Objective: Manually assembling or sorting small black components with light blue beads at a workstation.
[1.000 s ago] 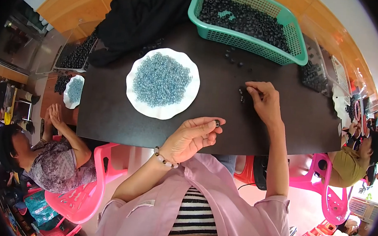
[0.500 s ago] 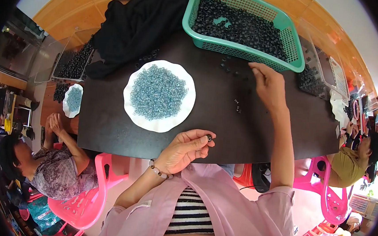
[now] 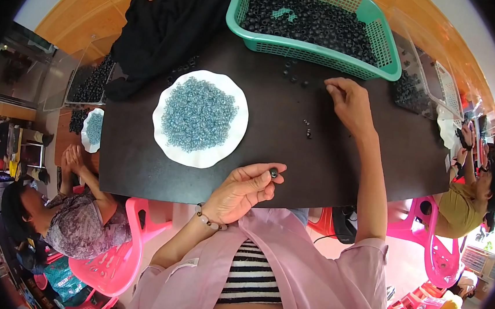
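Between the thumb and fingertips of my left hand (image 3: 242, 190), near the table's front edge, is a small dark round bead (image 3: 274, 172). My right hand (image 3: 351, 107) hovers over the table's right half, below the green basket, thumb and fingers drawn together; whether anything is in them I cannot make out. A few small shiny pieces (image 3: 308, 132) lie on the dark table (image 3: 281, 99) to the left of that forearm. Left of my hands, a white scalloped plate (image 3: 240, 119) carries a heap of clear bluish ring-like pieces (image 3: 198, 116).
A green basket (image 3: 319, 50) full of black beads stands at the back, with loose ones (image 3: 294, 78) before it. Black cloth (image 3: 164, 32) covers the back left. Clear bins (image 3: 90, 81) flank the table. People sit at left (image 3: 82, 217) and right (image 3: 466, 201) on pink chairs.
The view has shifted slightly, so the plate and basket appear higher and further left. My left hand still holds the bead, which has turned a little. My right hand stays in nearly the same place.
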Demonstrator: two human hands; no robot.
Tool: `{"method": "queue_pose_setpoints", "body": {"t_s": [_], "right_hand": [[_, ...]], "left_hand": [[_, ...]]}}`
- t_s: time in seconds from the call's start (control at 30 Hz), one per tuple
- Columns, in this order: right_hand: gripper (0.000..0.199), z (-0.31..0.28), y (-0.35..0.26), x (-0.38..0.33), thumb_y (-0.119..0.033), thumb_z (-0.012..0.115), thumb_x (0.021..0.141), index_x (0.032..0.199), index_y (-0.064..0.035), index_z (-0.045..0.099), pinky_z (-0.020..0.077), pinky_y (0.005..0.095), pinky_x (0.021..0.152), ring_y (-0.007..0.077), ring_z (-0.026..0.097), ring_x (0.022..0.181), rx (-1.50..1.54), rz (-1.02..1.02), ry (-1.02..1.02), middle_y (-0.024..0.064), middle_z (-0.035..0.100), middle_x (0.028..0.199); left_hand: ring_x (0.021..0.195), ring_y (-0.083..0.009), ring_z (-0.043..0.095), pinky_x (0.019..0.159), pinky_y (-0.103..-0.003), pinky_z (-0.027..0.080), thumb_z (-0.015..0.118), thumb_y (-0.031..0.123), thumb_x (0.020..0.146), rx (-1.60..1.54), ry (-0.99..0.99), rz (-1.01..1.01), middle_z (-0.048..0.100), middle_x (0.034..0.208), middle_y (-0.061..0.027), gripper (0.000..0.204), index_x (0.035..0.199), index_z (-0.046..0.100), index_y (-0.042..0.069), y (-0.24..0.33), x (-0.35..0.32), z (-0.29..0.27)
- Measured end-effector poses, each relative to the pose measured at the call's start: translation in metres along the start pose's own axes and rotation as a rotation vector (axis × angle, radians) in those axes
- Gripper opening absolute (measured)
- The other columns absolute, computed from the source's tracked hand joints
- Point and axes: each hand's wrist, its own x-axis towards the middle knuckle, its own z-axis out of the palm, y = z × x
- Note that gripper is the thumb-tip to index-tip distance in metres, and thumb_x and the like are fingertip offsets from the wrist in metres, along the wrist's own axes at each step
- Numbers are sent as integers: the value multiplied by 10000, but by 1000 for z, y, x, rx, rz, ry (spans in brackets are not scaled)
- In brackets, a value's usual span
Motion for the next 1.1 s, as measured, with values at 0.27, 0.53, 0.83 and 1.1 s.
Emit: {"method": "queue_pose_setpoints", "body": {"t_s": [0.27, 0.53, 0.83, 1.1], "right_hand": [[123, 10, -6, 2, -91, 646, 814, 922, -45, 683, 470, 350, 661, 242, 603, 706, -193, -15, -49, 128, 649, 827], [95, 8, -20, -6, -82, 662, 823, 881, -8, 648, 437, 256, 628, 121, 561, 652, 87, 59, -15, 57, 640, 768], [119, -15, -98, -106, -26, 716, 778, 864, 2, 639, 414, 198, 650, 73, 529, 721, 797, 222, 0, 36, 623, 808], [133, 11, -104, -140, 23, 728, 767, 875, 25, 650, 469, 230, 754, 112, 582, 809, 1043, 249, 86, 98, 638, 926]], "left_hand": [[772, -91, 571, 754, -242, 487, 556, 122, 939, -43, 13, 15, 633, 1009, -64, 333, 1242, 534, -16, 2, 3, 6], [740, -84, 555, 679, -233, 452, 593, 166, 919, -145, -12, -10, 644, 970, -38, 272, 1152, 578, 26, -3, 2, 3], [706, -87, 520, 651, -232, 424, 616, 244, 908, -283, 34, -109, 610, 871, 17, 214, 1046, 601, 81, -7, 2, 11], [699, -72, 516, 649, -225, 419, 650, 266, 881, -180, 69, -116, 600, 834, 27, 185, 931, 632, 88, -13, 0, 22]]}}
